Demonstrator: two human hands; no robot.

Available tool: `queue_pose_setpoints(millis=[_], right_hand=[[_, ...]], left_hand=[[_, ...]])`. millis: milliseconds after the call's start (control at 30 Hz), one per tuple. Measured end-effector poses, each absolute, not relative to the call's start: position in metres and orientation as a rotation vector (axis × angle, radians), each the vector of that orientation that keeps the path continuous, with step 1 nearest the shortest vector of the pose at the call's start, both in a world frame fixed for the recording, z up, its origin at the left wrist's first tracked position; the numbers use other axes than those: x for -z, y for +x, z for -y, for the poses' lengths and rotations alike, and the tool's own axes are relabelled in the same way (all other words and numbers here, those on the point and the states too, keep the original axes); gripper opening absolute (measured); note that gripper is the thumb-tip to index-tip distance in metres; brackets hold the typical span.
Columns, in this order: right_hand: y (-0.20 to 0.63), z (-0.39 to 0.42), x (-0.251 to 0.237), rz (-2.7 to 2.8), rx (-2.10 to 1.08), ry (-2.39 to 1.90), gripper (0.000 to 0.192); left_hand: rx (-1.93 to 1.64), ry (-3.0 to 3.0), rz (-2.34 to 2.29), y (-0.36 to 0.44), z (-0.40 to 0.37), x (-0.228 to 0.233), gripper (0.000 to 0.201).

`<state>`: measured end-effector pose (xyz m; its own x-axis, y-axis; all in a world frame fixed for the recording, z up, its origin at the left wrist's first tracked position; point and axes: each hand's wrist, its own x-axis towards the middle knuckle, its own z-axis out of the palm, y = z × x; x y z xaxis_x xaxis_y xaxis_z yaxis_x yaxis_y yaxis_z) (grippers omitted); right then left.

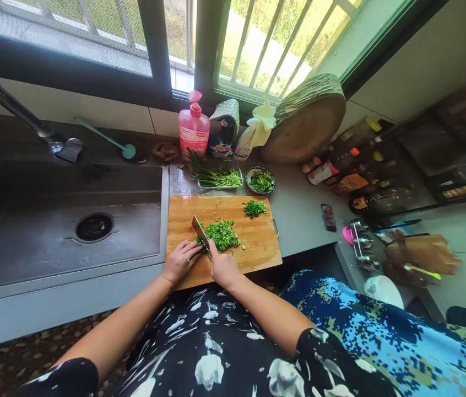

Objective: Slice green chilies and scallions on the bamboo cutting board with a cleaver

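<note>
My right hand (223, 267) is wrapped round the handle of a kitchen knife (199, 229), its blade standing on edge over a wooden cutting board (183, 209). Just left of the blade, my left hand (181, 262) has its fingers together, pressing on greens at the knife's side; the fingertips are partly hidden. A heap of chopped greens (222, 234) lies right of the blade, with loose bits around it. A smaller pile of chopped greens (254, 208) sits at the board's far right corner.
Behind the board are a tray of long green stalks (220, 178) and a bowl (261, 181) of cut greens. A sink (43, 231) lies left. Pink pump bottle (194, 135) and round wooden block (305, 127) stand by the window. Someone in blue camouflage (365, 325) is close on my right.
</note>
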<state>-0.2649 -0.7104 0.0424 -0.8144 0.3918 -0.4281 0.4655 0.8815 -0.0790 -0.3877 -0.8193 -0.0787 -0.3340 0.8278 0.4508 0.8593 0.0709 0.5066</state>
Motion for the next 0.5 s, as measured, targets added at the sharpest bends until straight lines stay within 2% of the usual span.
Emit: queue_pose_setpoints(millis=[133,367,500], right_hand=[[-0.275,0.712,-0.029,-2.678,0.221,0.612,0.077],[-0.26,0.686,-0.058,-2.635,0.255,0.541,0.066],[-0.267,0.701,-0.045,-2.629,0.239,0.542,0.071]], left_hand=[[1.121,-1.81,2.24,-0.389,0.82,0.08,0.023],[1.175,-1.81,2.225,-0.389,0.819,0.084,0.022],[1.17,-1.805,2.224,-0.39,0.82,0.084,0.022]])
